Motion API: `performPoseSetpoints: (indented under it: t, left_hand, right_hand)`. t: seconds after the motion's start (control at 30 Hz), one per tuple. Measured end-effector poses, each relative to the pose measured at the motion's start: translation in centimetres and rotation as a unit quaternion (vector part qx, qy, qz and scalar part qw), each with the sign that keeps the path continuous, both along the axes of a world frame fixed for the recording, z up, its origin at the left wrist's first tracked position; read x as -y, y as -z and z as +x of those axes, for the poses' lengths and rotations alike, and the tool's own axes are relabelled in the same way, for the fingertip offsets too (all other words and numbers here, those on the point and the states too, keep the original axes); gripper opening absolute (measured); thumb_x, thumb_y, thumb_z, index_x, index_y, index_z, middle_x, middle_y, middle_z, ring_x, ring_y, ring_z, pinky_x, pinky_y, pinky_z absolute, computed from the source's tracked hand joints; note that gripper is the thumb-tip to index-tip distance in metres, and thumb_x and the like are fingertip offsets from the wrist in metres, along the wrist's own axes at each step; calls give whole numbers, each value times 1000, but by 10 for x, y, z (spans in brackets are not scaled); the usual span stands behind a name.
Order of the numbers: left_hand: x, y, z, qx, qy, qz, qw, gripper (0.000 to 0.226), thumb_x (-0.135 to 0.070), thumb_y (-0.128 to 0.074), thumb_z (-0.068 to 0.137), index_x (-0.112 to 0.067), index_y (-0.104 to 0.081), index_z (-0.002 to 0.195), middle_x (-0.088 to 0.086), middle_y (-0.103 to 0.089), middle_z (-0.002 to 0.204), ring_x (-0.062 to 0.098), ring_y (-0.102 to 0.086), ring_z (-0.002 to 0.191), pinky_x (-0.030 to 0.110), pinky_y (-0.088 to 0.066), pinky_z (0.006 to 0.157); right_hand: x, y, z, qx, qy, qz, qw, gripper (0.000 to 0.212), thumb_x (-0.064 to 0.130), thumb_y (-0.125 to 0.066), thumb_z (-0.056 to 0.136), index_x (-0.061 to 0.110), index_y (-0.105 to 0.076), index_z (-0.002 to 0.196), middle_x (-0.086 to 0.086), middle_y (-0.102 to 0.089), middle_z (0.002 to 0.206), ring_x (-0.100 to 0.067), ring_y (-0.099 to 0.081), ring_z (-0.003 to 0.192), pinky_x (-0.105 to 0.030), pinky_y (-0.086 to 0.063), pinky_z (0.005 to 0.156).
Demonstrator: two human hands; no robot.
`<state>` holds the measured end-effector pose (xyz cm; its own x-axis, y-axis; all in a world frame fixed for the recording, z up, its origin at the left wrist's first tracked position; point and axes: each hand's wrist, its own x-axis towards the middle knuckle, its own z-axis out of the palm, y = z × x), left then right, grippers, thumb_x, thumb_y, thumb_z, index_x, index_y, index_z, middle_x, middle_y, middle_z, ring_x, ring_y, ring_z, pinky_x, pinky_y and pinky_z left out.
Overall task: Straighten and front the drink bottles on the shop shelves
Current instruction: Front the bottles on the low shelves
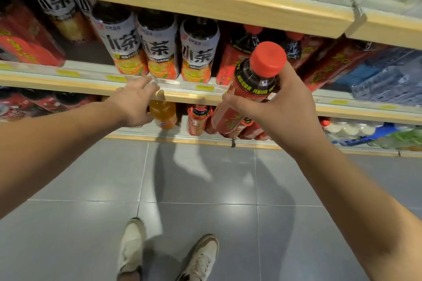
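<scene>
Where the middle shelf (57, 82) begins on the left, red packs (25, 50) sit blurred. My left hand (134, 104) is next: spread wide, fingers straight, holding nothing, fingertips at the shelf's front lip. They are blurred, so I can't tell if they touch it. Just above them three tea bottles (159, 52) with white and orange labels stand in a row at the shelf front, labels facing out. Below my left hand, an orange drink bottle (163, 115) stands on the lower shelf, with small red bottles (197, 120) beside it. Right of centre is the red-capped bottle (253, 80), off the shelf, in the air in front of the middle shelf's edge, tilted with its cap up and to the right. My right hand (283, 107) grips its body, thumb on the red label, fingers wrapped round the far side. Behind it, matching red-capped bottles (230, 61) stand on the middle shelf. Far right, blue-wrapped packs (376, 75). Grey tiled floor (194, 189) below.
</scene>
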<state>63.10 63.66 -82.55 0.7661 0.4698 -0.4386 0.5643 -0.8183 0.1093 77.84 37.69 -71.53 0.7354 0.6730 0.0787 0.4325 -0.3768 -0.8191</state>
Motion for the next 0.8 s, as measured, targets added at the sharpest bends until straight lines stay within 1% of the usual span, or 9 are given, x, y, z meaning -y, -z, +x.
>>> performPoseSetpoints:
  t: [0.17, 0.27, 0.37, 0.43, 0.5, 0.57, 0.6, 0.67, 0.8]
  left_hand:
    - [25, 4, 24, 19, 33, -9, 999, 91, -35, -75, 84, -21, -22, 156, 5, -10, 165, 28, -16, 150, 45, -32, 116]
    - [32, 4, 34, 25, 35, -25, 999, 94, -36, -76, 83, -21, -20, 157, 6, -11, 165, 27, -14, 151, 45, -30, 118]
    - [40, 2, 42, 26, 58, -43, 997, 94, -37, -73, 85, -20, -17, 158, 5, -8, 166, 27, -11, 151, 46, -29, 118]
    - [48, 0, 49, 32, 83, -54, 995, 91, -38, -68, 88, -20, -13, 159, 4, -5, 166, 27, -12, 151, 47, -30, 118]
    - [58, 0, 58, 45, 109, -52, 992, 88, -38, -64, 91, -21, -11, 159, 3, -4, 166, 27, -13, 151, 47, -30, 117]
    - [69, 1, 68, 48, 112, -49, 991, 88, -38, -63, 92, -21, -10, 159, 2, -3, 167, 26, -12, 151, 47, -30, 117]
    - [75, 1, 74, 45, 109, -49, 992, 89, -39, -64, 92, -20, -9, 159, 2, -2, 167, 26, -11, 152, 47, -29, 118]
    - [89, 3, 86, 37, 107, -47, 992, 91, -38, -65, 92, -21, -7, 160, 2, 0, 167, 25, -8, 153, 46, -27, 119]
    - [118, 6, 109, 41, 82, -49, 995, 92, -34, -66, 91, -20, -7, 160, 3, 0, 167, 26, -8, 153, 44, -24, 121]
  right_hand:
    - [13, -1, 15, 5, 5, -4, 1000, 62, 54, -90, 68, 31, -59, 117, 29, -66, 100, 11, -60, 98, -1, -42, 74]
    - [19, -3, 23, -2, 15, -8, 1000, 61, 51, -90, 70, 31, -59, 118, 31, -65, 100, 14, -59, 98, 0, -41, 74]
    - [27, -7, 29, 5, 21, -17, 1000, 61, 51, -90, 70, 35, -57, 118, 36, -63, 97, 17, -57, 98, 2, -40, 76]
    - [33, -9, 34, 8, 23, -24, 999, 63, 51, -91, 70, 36, -56, 120, 35, -63, 99, 18, -56, 99, 2, -39, 77]
    - [43, -11, 43, 12, 30, -27, 999, 66, 51, -91, 69, 33, -58, 124, 30, -65, 105, 13, -59, 101, -1, -43, 78]
    - [52, -11, 55, 15, 32, -32, 999, 69, 52, -91, 69, 32, -59, 126, 27, -66, 107, 7, -61, 103, -10, -49, 81]
    - [58, -10, 62, 18, 31, -34, 999, 68, 52, -91, 69, 31, -59, 126, 27, -66, 107, 8, -61, 103, -9, -48, 82]
    - [71, -7, 77, 25, 28, -40, 998, 66, 53, -91, 69, 32, -58, 122, 28, -64, 106, 13, -58, 103, 0, -42, 79]
    - [97, 0, 111, 34, 27, -40, 998, 63, 54, -90, 69, 37, -55, 119, 33, -62, 101, 20, -55, 98, 3, -38, 78]
